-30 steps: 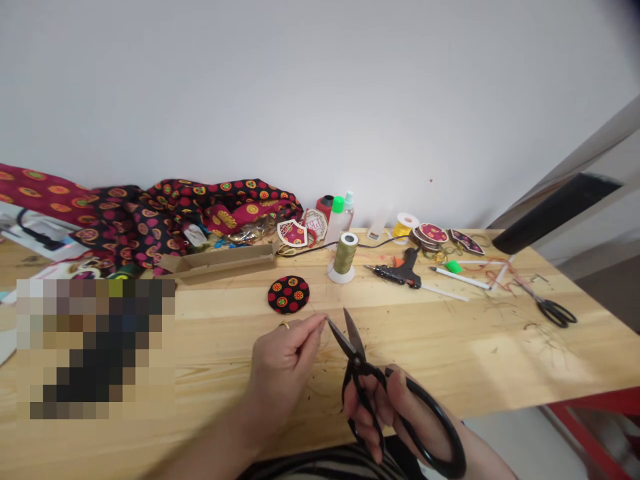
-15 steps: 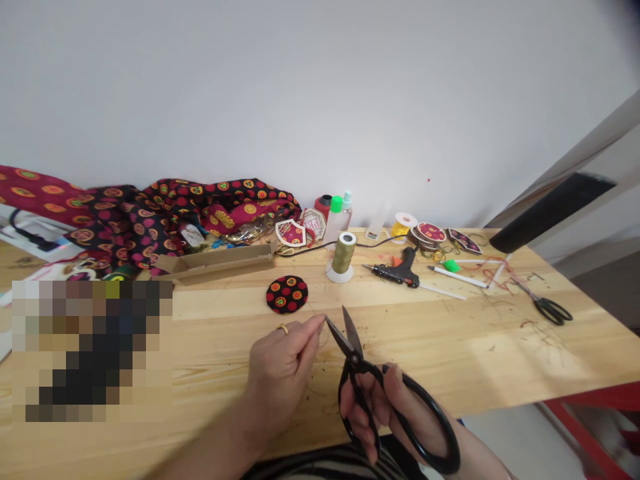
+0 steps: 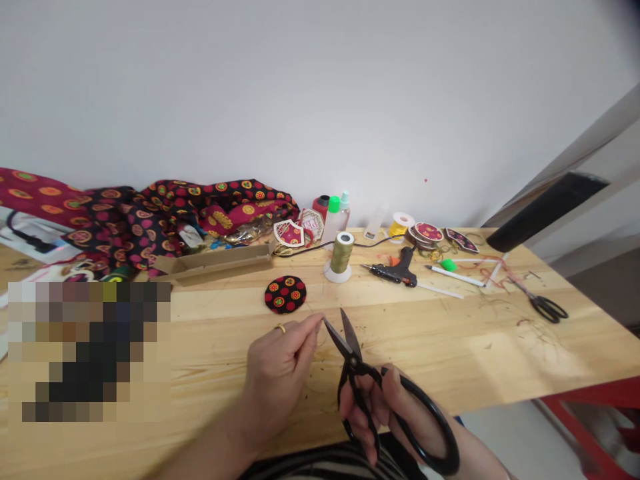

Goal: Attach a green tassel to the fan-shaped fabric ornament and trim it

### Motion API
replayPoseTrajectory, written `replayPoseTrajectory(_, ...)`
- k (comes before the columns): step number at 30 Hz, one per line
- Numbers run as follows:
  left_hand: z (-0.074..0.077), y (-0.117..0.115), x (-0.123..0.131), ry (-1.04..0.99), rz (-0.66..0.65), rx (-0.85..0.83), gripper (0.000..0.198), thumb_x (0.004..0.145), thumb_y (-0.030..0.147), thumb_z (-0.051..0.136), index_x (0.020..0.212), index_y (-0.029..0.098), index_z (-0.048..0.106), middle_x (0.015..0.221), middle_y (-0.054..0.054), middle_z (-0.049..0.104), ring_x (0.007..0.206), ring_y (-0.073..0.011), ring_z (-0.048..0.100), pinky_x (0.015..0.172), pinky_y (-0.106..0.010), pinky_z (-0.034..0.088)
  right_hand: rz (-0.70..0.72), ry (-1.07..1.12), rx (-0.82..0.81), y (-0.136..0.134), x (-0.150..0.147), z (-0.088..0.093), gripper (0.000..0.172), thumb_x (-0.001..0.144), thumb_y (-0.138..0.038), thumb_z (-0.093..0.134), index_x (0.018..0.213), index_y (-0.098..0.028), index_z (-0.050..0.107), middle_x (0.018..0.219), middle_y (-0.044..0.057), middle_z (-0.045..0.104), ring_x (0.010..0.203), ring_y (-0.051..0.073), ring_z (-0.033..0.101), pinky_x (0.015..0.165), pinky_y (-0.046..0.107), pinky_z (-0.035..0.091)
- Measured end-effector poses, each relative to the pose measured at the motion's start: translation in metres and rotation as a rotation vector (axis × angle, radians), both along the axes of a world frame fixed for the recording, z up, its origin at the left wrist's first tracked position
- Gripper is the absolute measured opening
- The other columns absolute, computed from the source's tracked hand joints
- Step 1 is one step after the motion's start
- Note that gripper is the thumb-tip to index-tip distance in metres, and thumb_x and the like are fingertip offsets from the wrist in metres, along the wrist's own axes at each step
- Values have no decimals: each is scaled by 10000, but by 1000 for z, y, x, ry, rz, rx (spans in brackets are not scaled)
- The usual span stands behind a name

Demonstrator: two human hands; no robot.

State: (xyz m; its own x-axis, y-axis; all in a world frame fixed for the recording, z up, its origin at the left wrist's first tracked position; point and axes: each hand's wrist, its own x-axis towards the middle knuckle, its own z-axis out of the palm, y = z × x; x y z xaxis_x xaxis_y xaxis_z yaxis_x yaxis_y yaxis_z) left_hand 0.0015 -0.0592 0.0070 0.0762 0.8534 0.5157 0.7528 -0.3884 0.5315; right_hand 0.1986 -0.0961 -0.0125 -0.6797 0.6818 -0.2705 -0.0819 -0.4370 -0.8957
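My left hand [image 3: 283, 357], with a ring on one finger, is closed in a pinch. A faint, fine thread [image 3: 311, 387] shows beside its fingers; most of it is too thin to follow. My right hand [image 3: 380, 407] grips black-handled scissors [image 3: 354, 360] through the large loops. Their blades are spread apart, and one tip is at or right beside my left fingertips. Just beyond my left hand lies a round black fabric piece [image 3: 285, 295] with red and orange motifs. An olive thread spool [image 3: 343, 255] stands upright behind the blades.
A glue gun [image 3: 395, 268], a white pen [image 3: 457, 275] and a second pair of scissors [image 3: 547, 308] lie to the right. Behind are an open cardboard box [image 3: 220, 263], bottles [image 3: 334, 220], yellow spool [image 3: 401, 225] and patterned fabric [image 3: 200, 207]. A black tube [image 3: 547, 212] juts in at right.
The view has shifted very slightly. Both hands and the scissors keep nearly the same pose, blades still apart.
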Motion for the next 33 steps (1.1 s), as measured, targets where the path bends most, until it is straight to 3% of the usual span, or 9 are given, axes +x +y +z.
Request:
replayPoseTrajectory(10,-2,-1,2,-33,-44,23,240,869,212,501,952,141,715,822,-81,762,645,-152,695,581,-207,509,-119,47,69,1,-7,8,719,853,-691,180,947,-103,582,695,34,511,537,100,483,487,212,376)
replayPoseTrajectory(14,-4,-2,3,-60,-48,8,227,864,215,513,963,169,713,807,-61,763,637,-148,693,579,-208,509,-85,-6,126,3,-9,10,687,857,-683,206,901,-106,576,674,25,507,509,85,479,473,200,361)
replayPoseTrajectory(26,-2,-3,3,-171,-34,-78,218,838,216,547,945,161,728,830,-62,766,675,-156,703,611,-209,524,-180,-151,46,4,-13,16,595,737,-758,394,606,-177,416,472,-68,319,348,35,247,309,172,180)
replayPoseTrajectory(29,1,-2,4,-273,-7,-144,211,814,225,565,916,162,739,839,-57,766,704,-165,707,628,-210,533,-279,-359,226,13,-1,21,582,771,-738,329,604,-186,408,488,-51,346,378,58,283,354,197,216)
replayPoseTrajectory(33,13,0,0,-495,100,-315,182,768,254,621,881,191,749,861,-28,766,766,-171,704,699,-215,537,-285,-1135,674,31,32,30,379,782,-522,521,642,-170,518,612,38,557,544,155,501,503,256,328)
